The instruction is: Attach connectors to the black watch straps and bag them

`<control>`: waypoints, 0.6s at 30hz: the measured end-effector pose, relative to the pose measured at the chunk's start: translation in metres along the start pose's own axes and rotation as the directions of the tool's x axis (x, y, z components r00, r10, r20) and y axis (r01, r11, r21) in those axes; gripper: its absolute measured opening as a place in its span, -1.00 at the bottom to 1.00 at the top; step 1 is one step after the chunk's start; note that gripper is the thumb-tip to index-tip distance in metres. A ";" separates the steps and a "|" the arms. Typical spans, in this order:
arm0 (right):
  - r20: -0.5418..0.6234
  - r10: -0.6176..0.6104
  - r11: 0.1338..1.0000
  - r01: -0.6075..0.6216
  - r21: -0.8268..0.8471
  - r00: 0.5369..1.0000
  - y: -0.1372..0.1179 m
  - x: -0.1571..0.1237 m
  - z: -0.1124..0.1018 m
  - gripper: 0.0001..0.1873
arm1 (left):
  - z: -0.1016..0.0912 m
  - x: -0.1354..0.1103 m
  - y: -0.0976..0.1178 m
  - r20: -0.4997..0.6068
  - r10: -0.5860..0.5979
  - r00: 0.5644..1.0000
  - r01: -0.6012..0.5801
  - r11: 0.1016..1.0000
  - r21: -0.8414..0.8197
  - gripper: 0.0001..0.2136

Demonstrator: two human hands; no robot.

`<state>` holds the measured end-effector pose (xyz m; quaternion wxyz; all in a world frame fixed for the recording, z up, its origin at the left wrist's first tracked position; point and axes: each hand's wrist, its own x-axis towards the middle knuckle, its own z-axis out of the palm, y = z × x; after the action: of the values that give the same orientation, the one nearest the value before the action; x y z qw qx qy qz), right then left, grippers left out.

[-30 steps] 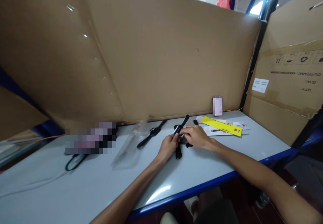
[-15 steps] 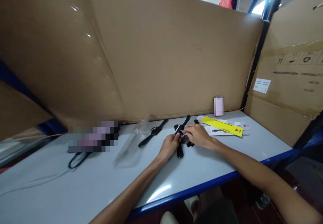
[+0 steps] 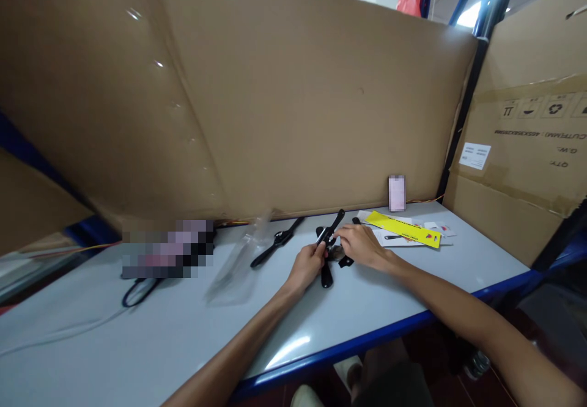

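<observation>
My left hand (image 3: 308, 266) is closed around a black two-handled spokeshave (image 3: 339, 216), which slants up and away to the right. At the tool's middle, the fingers of my right hand (image 3: 360, 243) pinch a small bright part too small to make out. Under and beside my hands lie more black tool parts; a rounded handle (image 3: 326, 277) points towards me and a dark flat piece (image 3: 345, 263) sits below my right fingers. My hands partly hide them. Another black spokeshave (image 3: 277, 242) rests on the table to the left.
A clear plastic bag (image 3: 236, 272) lies left of the tools. To the right are a yellow printed card (image 3: 403, 228) and white papers (image 3: 389, 239). A phone (image 3: 397, 194) leans on the cardboard wall (image 3: 293, 101). A blurred-out object (image 3: 169, 251) with a black loop is far left.
Both hands stay on the spokeshave at nearly the same spot. My right fingers shift only slightly; the view drifts a touch.
</observation>
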<state>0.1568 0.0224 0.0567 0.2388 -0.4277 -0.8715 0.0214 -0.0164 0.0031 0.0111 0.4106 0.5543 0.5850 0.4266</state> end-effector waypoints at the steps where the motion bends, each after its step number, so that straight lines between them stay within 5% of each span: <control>1: -0.005 0.001 1.000 -0.001 0.006 1.000 0.000 0.000 0.000 -0.61 | 0.000 0.000 0.000 -0.002 0.002 1.000 -0.002 1.000 0.003 -0.53; 7: 0.023 -0.105 0.992 0.103 0.070 0.994 -0.004 -0.002 -0.002 -0.58 | -0.001 -0.001 0.000 0.005 -0.004 1.000 0.004 1.000 -0.004 -0.54; 18: 0.042 -0.090 0.996 0.088 0.033 0.995 -0.001 -0.001 -0.002 -0.63 | 0.000 -0.001 0.001 -0.003 -0.011 1.000 0.011 1.000 -0.014 -0.56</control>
<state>0.1569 0.0209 0.0582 0.2271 -0.3842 -0.8942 0.0335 -0.0160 0.0022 0.0120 0.4157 0.5476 0.5856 0.4294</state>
